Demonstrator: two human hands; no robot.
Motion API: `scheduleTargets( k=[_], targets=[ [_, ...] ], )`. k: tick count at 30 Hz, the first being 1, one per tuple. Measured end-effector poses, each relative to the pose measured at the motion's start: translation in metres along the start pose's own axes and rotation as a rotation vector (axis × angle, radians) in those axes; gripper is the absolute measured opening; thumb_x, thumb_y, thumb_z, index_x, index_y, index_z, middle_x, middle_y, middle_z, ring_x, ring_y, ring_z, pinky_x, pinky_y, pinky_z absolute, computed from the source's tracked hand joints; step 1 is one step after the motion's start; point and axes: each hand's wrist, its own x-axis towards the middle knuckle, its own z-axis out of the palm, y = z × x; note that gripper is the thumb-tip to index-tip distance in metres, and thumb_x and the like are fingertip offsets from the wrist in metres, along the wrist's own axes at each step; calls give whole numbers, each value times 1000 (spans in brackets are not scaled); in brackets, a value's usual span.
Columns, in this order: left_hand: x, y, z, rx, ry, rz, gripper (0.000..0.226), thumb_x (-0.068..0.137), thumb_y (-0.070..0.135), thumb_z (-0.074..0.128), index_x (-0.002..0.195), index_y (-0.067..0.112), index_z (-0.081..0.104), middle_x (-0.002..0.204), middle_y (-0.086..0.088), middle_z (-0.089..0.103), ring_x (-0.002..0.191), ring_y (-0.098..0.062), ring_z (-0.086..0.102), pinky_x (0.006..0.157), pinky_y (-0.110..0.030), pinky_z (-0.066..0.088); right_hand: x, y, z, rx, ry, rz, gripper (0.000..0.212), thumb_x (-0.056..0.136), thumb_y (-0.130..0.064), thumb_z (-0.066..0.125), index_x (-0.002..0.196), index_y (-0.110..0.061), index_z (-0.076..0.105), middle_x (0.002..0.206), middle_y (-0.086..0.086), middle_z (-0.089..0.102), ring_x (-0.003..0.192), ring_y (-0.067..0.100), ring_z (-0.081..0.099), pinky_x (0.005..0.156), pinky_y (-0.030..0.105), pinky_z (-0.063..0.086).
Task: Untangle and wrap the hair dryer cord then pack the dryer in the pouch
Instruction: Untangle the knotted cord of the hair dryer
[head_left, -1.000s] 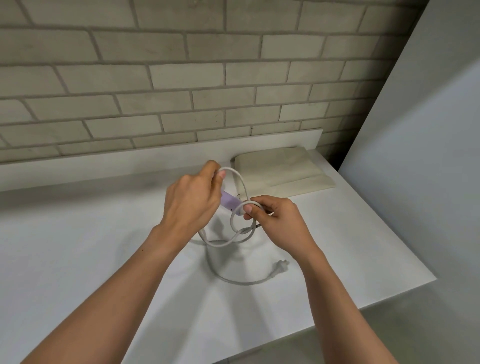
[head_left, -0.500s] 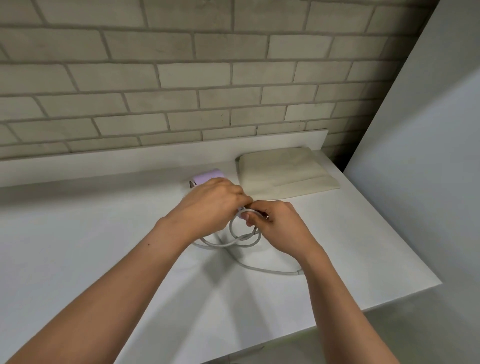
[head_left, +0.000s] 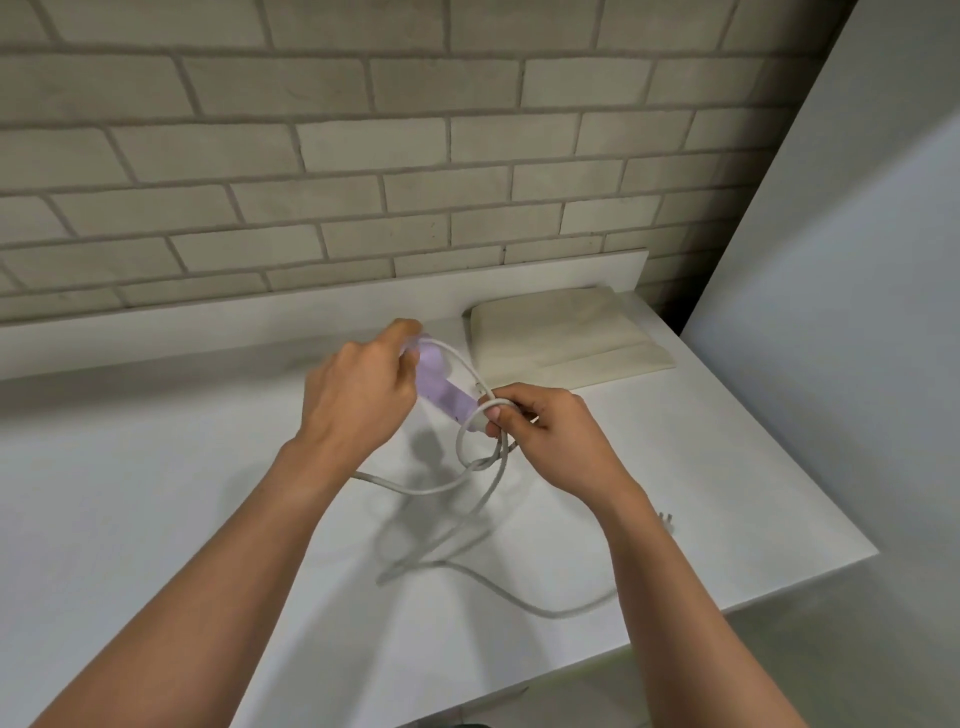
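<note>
Grips the far end of the lilac dryer (head_left: 439, 387) with the fingers (head_left: 402, 332) of the left hand (head_left: 358, 395), curled round it. Pinches a small loop of the white cord (head_left: 550, 614) with the fingers (head_left: 493, 413) of the right hand (head_left: 550, 431), right at the dryer's near end. Holds the dryer in the air between both hands, above the counter (head_left: 156, 493). Long axis slanted: upper end away and to the left, lower end toward the right hand. Lets the cord hang from there in loose, crossing loops down onto the counter, ending at the plug (head_left: 667, 519) just beyond the right forearm. Beige pouch (head_left: 561, 338) flat on the counter behind the right hand, apart from the dryer, near the brick wall (head_left: 363, 156).
</note>
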Motion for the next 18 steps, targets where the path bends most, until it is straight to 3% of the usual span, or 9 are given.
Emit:
scheduleTargets(
  k=[2, 4, 7, 10, 14, 17, 18],
  targets=[
    [-1, -4, 4, 114, -67, 23, 37, 100, 20, 46, 134, 33, 55, 116, -7, 72, 105, -40, 64, 72, -38, 48, 2, 2, 1, -46, -10, -2, 21, 102, -20, 58, 98, -29, 76, 82, -9, 74, 83, 15, 67, 74, 28, 51],
    [-2, -4, 5, 101, -65, 108, 44, 98, 14, 55, 139, 30, 55, 133, -3, 64, 117, -34, 59, 81, -40, 50, 2, 3, 1, -98, -32, -22, 23, 101, -17, 56, 95, -28, 75, 81, -7, 72, 81, 15, 65, 71, 27, 49],
    [-5, 5, 5, 24, -86, 390, 54, 94, 12, 65, 145, 27, 54, 145, 2, 56, 129, -26, 53, 98, -41, 50, 5, 1, 2, -140, -64, -38, 23, 101, -16, 56, 90, -28, 72, 80, -7, 70, 79, 12, 63, 68, 24, 48],
    [-5, 14, 10, 113, -163, 558, 29, 100, 25, 60, 128, 30, 66, 113, 7, 71, 107, -21, 65, 83, -35, 52, 8, -4, 1, -163, -61, -59, 19, 100, -16, 58, 91, -22, 74, 77, -9, 69, 77, 8, 60, 65, 21, 45],
    [0, 12, 10, 259, -57, 478, 13, 92, 23, 68, 97, 34, 71, 79, 8, 69, 69, -23, 66, 52, -33, 52, 9, -5, 0, -102, -7, -44, 27, 100, -14, 56, 107, -28, 78, 86, -13, 75, 82, 4, 65, 66, 16, 47],
    [1, 14, 9, 80, 117, 377, 7, 96, 25, 63, 94, 25, 70, 75, 5, 69, 66, -33, 65, 50, -29, 42, 11, -1, 4, -27, 35, 23, 27, 98, -14, 55, 103, -32, 74, 83, -13, 75, 82, 10, 70, 70, 26, 56],
    [3, 14, 7, 0, 184, 314, 15, 99, 31, 57, 97, 22, 69, 74, 1, 70, 66, -35, 66, 52, -30, 42, 11, 0, 5, 28, 28, 48, 27, 97, -12, 54, 100, -30, 74, 81, -11, 76, 83, 12, 71, 69, 27, 58]
  ],
)
